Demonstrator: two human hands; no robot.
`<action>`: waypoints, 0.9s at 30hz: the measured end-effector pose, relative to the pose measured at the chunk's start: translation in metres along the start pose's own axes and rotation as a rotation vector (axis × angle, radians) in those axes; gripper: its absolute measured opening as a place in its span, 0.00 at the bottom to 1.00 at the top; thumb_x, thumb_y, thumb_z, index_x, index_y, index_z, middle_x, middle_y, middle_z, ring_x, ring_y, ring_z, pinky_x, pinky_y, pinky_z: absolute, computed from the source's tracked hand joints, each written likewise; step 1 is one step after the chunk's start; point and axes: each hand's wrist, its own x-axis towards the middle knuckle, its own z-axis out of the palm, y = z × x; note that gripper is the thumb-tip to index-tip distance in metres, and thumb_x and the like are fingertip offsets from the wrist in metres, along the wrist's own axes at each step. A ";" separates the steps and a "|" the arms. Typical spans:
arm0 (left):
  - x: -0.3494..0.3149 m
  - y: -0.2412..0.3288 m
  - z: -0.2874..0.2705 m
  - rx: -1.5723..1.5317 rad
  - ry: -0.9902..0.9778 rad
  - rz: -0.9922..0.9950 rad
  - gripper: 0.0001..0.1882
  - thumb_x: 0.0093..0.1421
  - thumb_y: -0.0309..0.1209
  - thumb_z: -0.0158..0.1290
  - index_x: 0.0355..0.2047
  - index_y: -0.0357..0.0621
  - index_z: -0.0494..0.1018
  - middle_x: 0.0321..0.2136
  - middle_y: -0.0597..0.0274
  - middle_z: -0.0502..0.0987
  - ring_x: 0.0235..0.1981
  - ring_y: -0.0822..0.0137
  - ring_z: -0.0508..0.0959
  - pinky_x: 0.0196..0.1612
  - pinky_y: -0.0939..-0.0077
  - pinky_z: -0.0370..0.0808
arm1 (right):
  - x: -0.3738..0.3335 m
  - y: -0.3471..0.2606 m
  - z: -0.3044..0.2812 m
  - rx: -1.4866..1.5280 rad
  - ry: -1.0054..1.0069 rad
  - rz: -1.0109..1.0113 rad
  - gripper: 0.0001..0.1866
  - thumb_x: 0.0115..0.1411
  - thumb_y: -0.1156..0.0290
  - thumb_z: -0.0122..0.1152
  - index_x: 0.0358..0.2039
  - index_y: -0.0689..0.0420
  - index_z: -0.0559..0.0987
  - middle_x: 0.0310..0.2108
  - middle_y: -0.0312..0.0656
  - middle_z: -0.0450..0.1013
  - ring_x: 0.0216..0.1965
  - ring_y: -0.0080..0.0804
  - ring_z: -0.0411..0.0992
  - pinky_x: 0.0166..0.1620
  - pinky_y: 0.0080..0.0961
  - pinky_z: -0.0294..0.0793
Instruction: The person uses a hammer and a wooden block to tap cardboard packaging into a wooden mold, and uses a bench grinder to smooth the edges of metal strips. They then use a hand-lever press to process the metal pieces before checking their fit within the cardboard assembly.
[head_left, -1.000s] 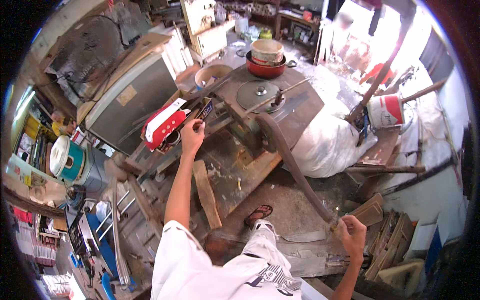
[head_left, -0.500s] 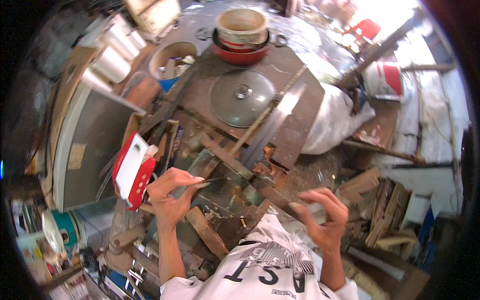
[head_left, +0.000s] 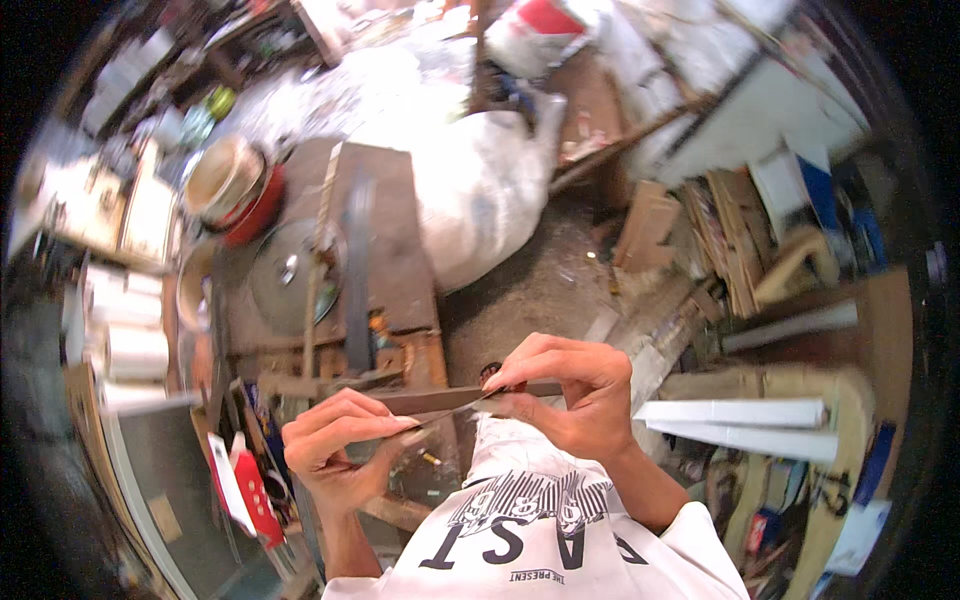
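Between my hands stretches a thin, dark, narrow strip (head_left: 447, 414), too slim and blurred to name its kind. My left hand (head_left: 340, 450) pinches one end between thumb and fingertips. At the other end my right hand (head_left: 580, 395) is closed in a pinch, thumb against forefinger. A dark flat bar (head_left: 430, 401) runs crosswise just behind the strip and passes behind my right fingers. Beside my right fingertips shows a small dark round thing (head_left: 490, 371), partly hidden. Both hands are in front of my white printed shirt (head_left: 540, 535).
A brown board (head_left: 385, 240) at the left bears a round glass lid (head_left: 280, 285) and stacked pots (head_left: 232, 190). A white sack (head_left: 480, 200) stands beyond it. Wood offcuts (head_left: 735, 245) lie to the right. A red and white box-like thing (head_left: 248, 490) is left of my left hand.
My right hand has come in from the right and pinches the thin strip's far end. My left hand keeps its pinch. The view has swung to the right.
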 end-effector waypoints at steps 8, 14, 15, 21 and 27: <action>-0.029 0.098 0.197 -0.356 -0.512 0.170 0.11 0.37 0.15 0.68 0.24 0.32 0.81 0.19 0.53 0.80 0.20 0.67 0.78 0.25 0.82 0.72 | -0.213 -0.067 -0.146 -0.034 0.528 -0.140 0.10 0.50 0.80 0.72 0.35 0.61 0.85 0.28 0.38 0.79 0.29 0.21 0.76 0.34 0.18 0.73; -0.155 0.217 0.394 -0.545 -0.962 0.306 0.08 0.42 0.18 0.68 0.24 0.29 0.80 0.21 0.50 0.81 0.22 0.65 0.79 0.28 0.78 0.73 | -0.470 -0.118 -0.239 -0.189 0.909 -0.329 0.14 0.53 0.79 0.70 0.41 0.57 0.85 0.28 0.37 0.77 0.26 0.21 0.72 0.31 0.19 0.70; -0.181 0.239 0.426 -0.717 -1.137 0.217 0.09 0.47 0.23 0.67 0.25 0.28 0.80 0.22 0.48 0.81 0.23 0.63 0.80 0.30 0.75 0.74 | -0.516 -0.130 -0.242 -0.173 0.961 -0.293 0.14 0.52 0.83 0.70 0.41 0.61 0.85 0.31 0.40 0.78 0.29 0.23 0.73 0.33 0.19 0.70; -0.326 0.342 0.576 -0.477 -2.299 -0.064 0.28 0.58 0.48 0.63 0.36 0.26 0.78 0.29 0.51 0.79 0.29 0.64 0.79 0.34 0.70 0.74 | -0.747 -0.181 -0.225 -0.392 1.299 -0.286 0.09 0.54 0.78 0.71 0.38 0.59 0.86 0.30 0.42 0.80 0.29 0.26 0.73 0.32 0.23 0.68; -0.543 0.414 0.654 -0.256 -2.870 -0.098 0.13 0.58 0.31 0.63 0.34 0.31 0.75 0.26 0.65 0.76 0.24 0.77 0.74 0.26 0.80 0.70 | -0.861 -0.203 -0.124 0.065 1.989 -0.492 0.25 0.57 0.76 0.69 0.55 0.66 0.75 0.46 0.50 0.79 0.44 0.29 0.76 0.48 0.28 0.77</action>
